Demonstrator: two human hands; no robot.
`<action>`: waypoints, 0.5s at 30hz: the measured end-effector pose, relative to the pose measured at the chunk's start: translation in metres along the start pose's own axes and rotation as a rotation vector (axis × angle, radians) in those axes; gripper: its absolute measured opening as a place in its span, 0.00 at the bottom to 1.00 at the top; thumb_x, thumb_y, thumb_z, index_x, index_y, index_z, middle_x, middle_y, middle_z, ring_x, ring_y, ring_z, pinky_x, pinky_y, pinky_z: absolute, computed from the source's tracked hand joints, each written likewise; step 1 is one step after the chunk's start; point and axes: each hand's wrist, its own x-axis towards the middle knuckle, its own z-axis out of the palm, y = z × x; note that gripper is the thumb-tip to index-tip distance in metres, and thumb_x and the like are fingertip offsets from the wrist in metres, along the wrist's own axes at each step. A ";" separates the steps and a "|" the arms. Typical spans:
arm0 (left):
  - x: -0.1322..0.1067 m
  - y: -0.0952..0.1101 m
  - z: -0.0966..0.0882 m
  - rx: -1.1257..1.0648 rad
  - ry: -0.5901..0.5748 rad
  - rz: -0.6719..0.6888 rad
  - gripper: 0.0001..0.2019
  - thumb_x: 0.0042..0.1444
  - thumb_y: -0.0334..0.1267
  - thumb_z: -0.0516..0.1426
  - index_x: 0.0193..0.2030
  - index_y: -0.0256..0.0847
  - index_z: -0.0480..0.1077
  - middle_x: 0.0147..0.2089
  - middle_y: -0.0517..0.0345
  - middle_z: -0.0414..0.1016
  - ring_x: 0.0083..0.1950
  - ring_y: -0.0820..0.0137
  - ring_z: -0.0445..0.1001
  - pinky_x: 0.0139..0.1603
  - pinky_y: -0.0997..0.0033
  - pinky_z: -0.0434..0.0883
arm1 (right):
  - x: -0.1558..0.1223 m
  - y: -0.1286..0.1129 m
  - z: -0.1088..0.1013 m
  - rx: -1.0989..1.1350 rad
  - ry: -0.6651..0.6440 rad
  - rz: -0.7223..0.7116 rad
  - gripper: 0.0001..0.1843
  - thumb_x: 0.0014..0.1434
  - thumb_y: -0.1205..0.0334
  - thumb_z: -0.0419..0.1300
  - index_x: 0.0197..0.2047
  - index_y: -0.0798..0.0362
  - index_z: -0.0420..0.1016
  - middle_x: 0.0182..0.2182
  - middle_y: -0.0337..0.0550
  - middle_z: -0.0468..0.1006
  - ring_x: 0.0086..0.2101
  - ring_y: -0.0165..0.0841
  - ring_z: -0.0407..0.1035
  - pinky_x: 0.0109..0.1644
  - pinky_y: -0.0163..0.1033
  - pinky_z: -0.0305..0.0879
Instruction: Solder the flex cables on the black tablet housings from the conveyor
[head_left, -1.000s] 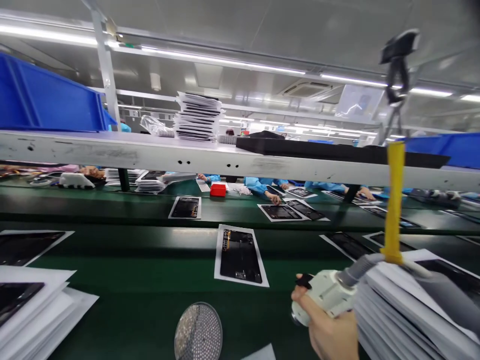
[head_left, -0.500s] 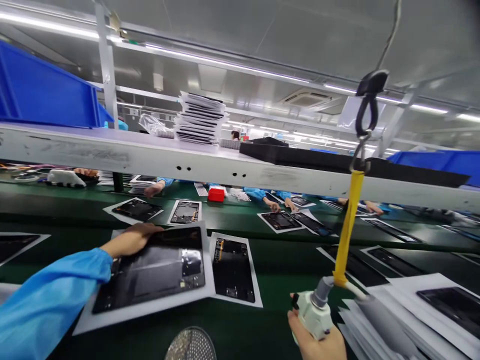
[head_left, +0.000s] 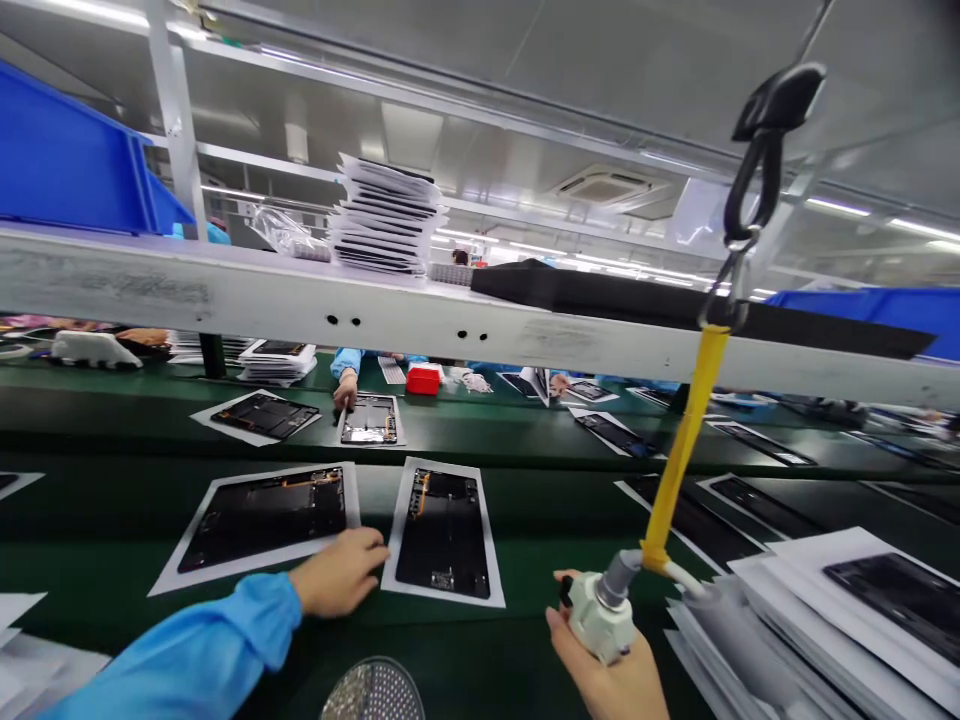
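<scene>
My left hand [head_left: 341, 575], in a blue sleeve, reaches over the green belt with its fingers apart and nothing visible in them. Its fingertips are close to the left edge of a white sheet bearing an opened black tablet [head_left: 442, 535] with an orange ribbon; whether they touch it, I cannot tell. Another opened tablet [head_left: 266, 515] lies on its sheet just behind that hand. My right hand [head_left: 607, 660] is wrapped round a pale, upright electric screwdriver [head_left: 602, 622], whose lower end is hidden. A yellow strap [head_left: 688, 440] holds the tool from above.
A stack of sheets and tablets [head_left: 825, 620] stands at right, with white sheets [head_left: 45, 655] at lower left. A perforated metal disc [head_left: 373, 690] is at the bottom edge. A white shelf [head_left: 405, 315] crosses above the belt. Co-workers' hands [head_left: 346, 388] work across from me.
My left hand has let go of the tablet and sheet it held tilted and moved right and down. A tablet now lies flat at left. The right hand still holds the screwdriver.
</scene>
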 end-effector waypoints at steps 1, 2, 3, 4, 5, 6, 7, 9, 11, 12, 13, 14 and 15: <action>-0.002 0.005 0.017 -0.008 -0.043 0.031 0.15 0.51 0.32 0.63 0.47 0.44 0.79 0.56 0.50 0.74 0.59 0.56 0.71 0.65 0.61 0.64 | 0.000 0.000 0.001 0.007 -0.024 -0.007 0.30 0.47 0.43 0.66 0.46 0.55 0.76 0.26 0.38 0.71 0.26 0.33 0.63 0.34 0.39 0.63; -0.002 0.009 0.029 0.019 -0.088 0.050 0.15 0.52 0.33 0.62 0.48 0.44 0.78 0.56 0.49 0.73 0.59 0.55 0.70 0.65 0.60 0.65 | -0.001 0.000 0.001 0.011 -0.045 -0.014 0.30 0.47 0.42 0.66 0.47 0.54 0.76 0.26 0.37 0.70 0.26 0.33 0.63 0.33 0.39 0.62; -0.002 0.010 0.037 0.033 -0.112 0.055 0.15 0.54 0.33 0.60 0.50 0.43 0.77 0.57 0.48 0.73 0.60 0.55 0.70 0.65 0.59 0.64 | -0.001 0.001 0.001 0.015 -0.061 -0.022 0.30 0.47 0.42 0.66 0.47 0.54 0.76 0.26 0.37 0.70 0.26 0.33 0.63 0.33 0.38 0.62; -0.001 0.010 0.041 0.039 -0.118 0.053 0.15 0.56 0.33 0.58 0.51 0.41 0.76 0.57 0.46 0.72 0.60 0.55 0.69 0.65 0.58 0.64 | -0.001 0.002 0.001 0.022 -0.075 -0.030 0.30 0.47 0.42 0.66 0.48 0.53 0.76 0.26 0.38 0.71 0.26 0.33 0.64 0.33 0.38 0.63; 0.000 0.008 0.043 0.043 -0.117 0.046 0.15 0.57 0.33 0.57 0.50 0.40 0.75 0.57 0.45 0.71 0.60 0.56 0.69 0.64 0.58 0.64 | -0.002 0.003 0.001 0.031 -0.089 -0.037 0.30 0.47 0.42 0.67 0.48 0.53 0.77 0.27 0.39 0.71 0.27 0.34 0.64 0.33 0.39 0.63; 0.002 0.006 0.043 0.045 -0.112 0.036 0.14 0.58 0.33 0.56 0.49 0.39 0.75 0.56 0.45 0.71 0.59 0.56 0.69 0.64 0.58 0.64 | -0.002 0.004 0.001 0.040 -0.102 -0.040 0.30 0.47 0.41 0.67 0.48 0.53 0.77 0.27 0.39 0.71 0.27 0.34 0.65 0.32 0.39 0.63; 0.003 0.004 0.041 0.045 -0.104 0.025 0.12 0.58 0.33 0.55 0.48 0.39 0.74 0.54 0.45 0.72 0.58 0.57 0.69 0.62 0.59 0.65 | -0.002 0.005 0.001 0.048 -0.112 -0.039 0.31 0.47 0.41 0.67 0.48 0.53 0.77 0.27 0.39 0.72 0.27 0.35 0.65 0.32 0.39 0.63; 0.004 0.000 0.038 0.041 -0.080 0.004 0.09 0.59 0.33 0.53 0.42 0.39 0.73 0.50 0.47 0.72 0.54 0.58 0.68 0.60 0.59 0.65 | -0.003 0.007 0.003 0.055 -0.119 -0.035 0.31 0.47 0.41 0.68 0.48 0.52 0.78 0.27 0.40 0.72 0.27 0.35 0.65 0.31 0.39 0.64; 0.002 -0.002 0.037 0.019 -0.045 -0.028 0.06 0.59 0.34 0.53 0.37 0.39 0.72 0.47 0.48 0.70 0.51 0.58 0.67 0.57 0.59 0.64 | -0.004 0.008 0.005 0.055 -0.113 -0.035 0.29 0.47 0.41 0.68 0.47 0.52 0.79 0.28 0.42 0.73 0.27 0.36 0.66 0.31 0.39 0.64; 0.000 -0.002 0.037 -0.004 -0.026 -0.050 0.06 0.59 0.35 0.53 0.35 0.39 0.71 0.46 0.48 0.70 0.50 0.59 0.67 0.56 0.60 0.64 | -0.004 0.008 0.005 0.055 -0.109 -0.038 0.29 0.47 0.41 0.68 0.46 0.51 0.79 0.29 0.42 0.74 0.28 0.36 0.67 0.31 0.39 0.65; -0.002 -0.002 0.037 -0.035 -0.009 -0.076 0.06 0.59 0.36 0.54 0.33 0.39 0.70 0.45 0.49 0.69 0.48 0.60 0.67 0.55 0.60 0.64 | -0.004 0.008 0.006 0.055 -0.106 -0.042 0.28 0.47 0.41 0.68 0.46 0.51 0.79 0.29 0.42 0.74 0.28 0.37 0.67 0.31 0.39 0.65; -0.003 -0.003 0.037 -0.076 0.008 -0.107 0.07 0.58 0.38 0.55 0.32 0.39 0.69 0.43 0.50 0.68 0.46 0.61 0.66 0.54 0.61 0.64 | -0.004 0.008 0.006 0.052 -0.104 -0.044 0.28 0.48 0.41 0.67 0.46 0.51 0.79 0.29 0.42 0.74 0.28 0.37 0.68 0.31 0.39 0.65; -0.004 -0.002 0.037 -0.128 0.024 -0.140 0.07 0.58 0.39 0.56 0.31 0.39 0.68 0.40 0.52 0.68 0.44 0.62 0.66 0.54 0.62 0.65 | -0.004 0.009 0.006 0.049 -0.102 -0.045 0.27 0.48 0.41 0.67 0.46 0.51 0.79 0.29 0.42 0.74 0.28 0.37 0.68 0.31 0.39 0.65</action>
